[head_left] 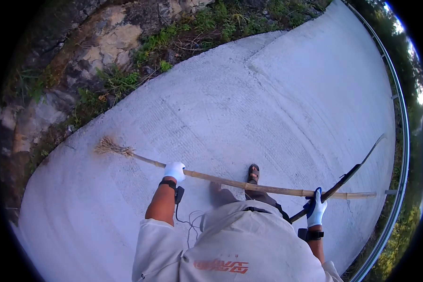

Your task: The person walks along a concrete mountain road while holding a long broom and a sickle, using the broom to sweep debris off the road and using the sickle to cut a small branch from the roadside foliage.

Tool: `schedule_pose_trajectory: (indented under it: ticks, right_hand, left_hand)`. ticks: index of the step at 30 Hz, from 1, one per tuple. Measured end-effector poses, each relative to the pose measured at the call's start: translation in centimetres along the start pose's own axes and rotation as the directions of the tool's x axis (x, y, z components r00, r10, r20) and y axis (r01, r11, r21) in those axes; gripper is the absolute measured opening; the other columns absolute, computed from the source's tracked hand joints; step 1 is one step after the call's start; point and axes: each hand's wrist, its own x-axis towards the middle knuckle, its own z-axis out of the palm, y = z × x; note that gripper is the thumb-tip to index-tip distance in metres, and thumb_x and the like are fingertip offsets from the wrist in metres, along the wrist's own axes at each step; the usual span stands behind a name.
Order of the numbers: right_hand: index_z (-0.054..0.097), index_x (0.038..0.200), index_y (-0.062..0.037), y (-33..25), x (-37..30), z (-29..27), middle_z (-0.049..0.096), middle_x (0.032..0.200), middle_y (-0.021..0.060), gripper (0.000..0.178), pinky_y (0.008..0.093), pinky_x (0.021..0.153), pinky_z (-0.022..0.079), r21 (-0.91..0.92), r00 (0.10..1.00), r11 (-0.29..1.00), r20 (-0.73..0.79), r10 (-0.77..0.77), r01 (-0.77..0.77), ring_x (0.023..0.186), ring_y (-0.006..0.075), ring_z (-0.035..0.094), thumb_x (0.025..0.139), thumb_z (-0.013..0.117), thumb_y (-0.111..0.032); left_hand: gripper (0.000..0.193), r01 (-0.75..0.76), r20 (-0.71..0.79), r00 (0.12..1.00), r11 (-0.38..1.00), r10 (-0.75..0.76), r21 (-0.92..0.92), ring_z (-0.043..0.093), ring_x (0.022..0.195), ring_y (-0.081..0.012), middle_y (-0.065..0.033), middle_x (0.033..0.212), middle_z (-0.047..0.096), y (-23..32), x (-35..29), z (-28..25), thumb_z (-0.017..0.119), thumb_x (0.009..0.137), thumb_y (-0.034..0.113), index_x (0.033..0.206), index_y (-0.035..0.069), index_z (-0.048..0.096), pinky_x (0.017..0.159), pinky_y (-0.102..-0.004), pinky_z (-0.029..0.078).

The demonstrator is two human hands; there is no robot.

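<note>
A long bamboo pole (221, 179) lies across in front of my body, with a bushy tangle of roots (113, 146) at its left end. My left hand (175, 171), in a white glove, is closed around the pole not far from the roots. On the right, my right hand (317, 207), in a white and blue glove, is closed on the dark handle of a sickle (347, 176). Its long curved blade points up and away to the right. The pole passes right at the fingers of that hand; whether they grip it too, I cannot tell.
I stand on a pale concrete road (211, 113). A rocky bank (113, 44) with weeds (122, 84) borders it on the left, a metal guardrail (403, 127) on the right. A sandalled foot (253, 173) shows below the pole. A thin cable (189, 224) hangs from my left wrist.
</note>
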Motion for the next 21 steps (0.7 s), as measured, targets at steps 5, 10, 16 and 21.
schedule_pose_trajectory:
  ticks: [5,10,16,21]
  right_hand:
    - [0.051,0.081,-0.0093,2.4,1.9,-4.7,0.053,0.058,0.0044,0.034,0.0276,0.035,0.039,0.062,0.994,0.995,-0.077,0.079,-0.074,0.039,0.0119,0.043,0.090,0.066,-0.039]
    - [0.049,0.079,-0.0129,5.8,4.8,-13.4,0.044,0.056,-0.0011,0.027,0.0268,0.036,0.036,0.232,0.954,0.963,-0.231,0.188,-0.133,0.041,0.0105,0.040,0.088,0.066,-0.032]
    - [0.050,0.078,-0.0120,8.3,10.7,-16.2,0.043,0.055,-0.0004,0.025,0.0284,0.036,0.038,0.295,0.923,0.937,-0.275,0.270,-0.186,0.039,0.0135,0.042,0.086,0.069,-0.026]
    - [0.051,0.079,-0.0103,7.0,18.3,-20.9,0.045,0.057,-0.0003,0.025,0.0281,0.036,0.039,0.299,0.917,0.945,-0.328,0.229,-0.129,0.039,0.0135,0.044,0.086,0.069,-0.026]
  left_hand:
    - [0.013,-0.200,-0.252,0.941,0.971,0.228,0.132,0.067,0.086,-0.0321,-0.0133,0.084,0.070,4.0,0.9,-4.0,0.066,0.070,0.017,0.082,0.014,0.071,0.076,-0.0447,0.050]
    - [0.021,-0.272,-0.044,0.959,0.950,0.282,0.152,0.067,0.088,-0.0316,-0.0121,0.089,0.070,9.6,-2.0,-5.7,0.069,0.069,0.027,0.086,0.014,0.071,0.081,-0.0428,0.050]
    - [0.030,-0.138,0.271,0.960,0.957,0.066,0.256,0.067,0.097,-0.0313,-0.0124,0.101,0.071,13.2,-0.6,-1.0,0.065,0.074,0.032,0.098,0.014,0.073,0.088,-0.0428,0.051]
    - [0.034,-0.110,0.441,0.897,0.979,0.024,0.170,0.065,0.101,-0.0347,-0.0157,0.108,0.068,20.8,-0.7,2.0,0.064,0.078,0.037,0.103,0.015,0.073,0.089,-0.0428,0.051]
